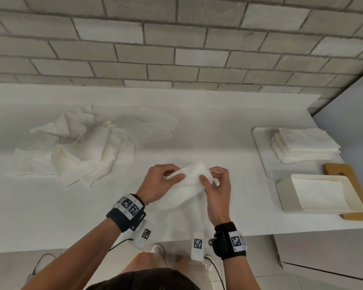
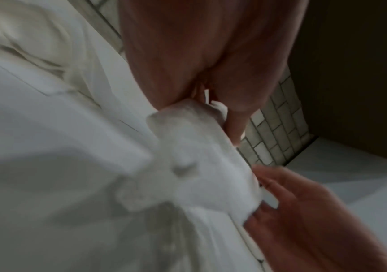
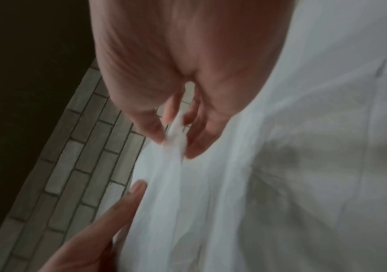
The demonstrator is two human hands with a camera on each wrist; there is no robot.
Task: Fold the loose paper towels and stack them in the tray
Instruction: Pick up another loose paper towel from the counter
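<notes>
A white paper towel (image 1: 192, 181) hangs above the front middle of the counter, held up by both hands. My left hand (image 1: 164, 183) pinches its left top edge, thumb in front. My right hand (image 1: 215, 185) pinches the right top edge. In the left wrist view the paper towel (image 2: 201, 165) bunches under my left hand (image 2: 211, 103). The right wrist view shows the paper towel (image 3: 187, 193) pinched between my right hand's fingertips (image 3: 178, 136). A pile of loose crumpled towels (image 1: 78, 147) lies at the left. Folded towels (image 1: 304, 145) are stacked in a flat white tray (image 1: 262, 160) at the right.
An empty cream dish (image 1: 325, 193) sits on a grey tray and a brown board (image 1: 342, 172) at the near right. One flat towel (image 1: 155, 124) lies behind the pile. A grey tiled wall (image 1: 176, 49) runs behind the white counter (image 1: 228, 132).
</notes>
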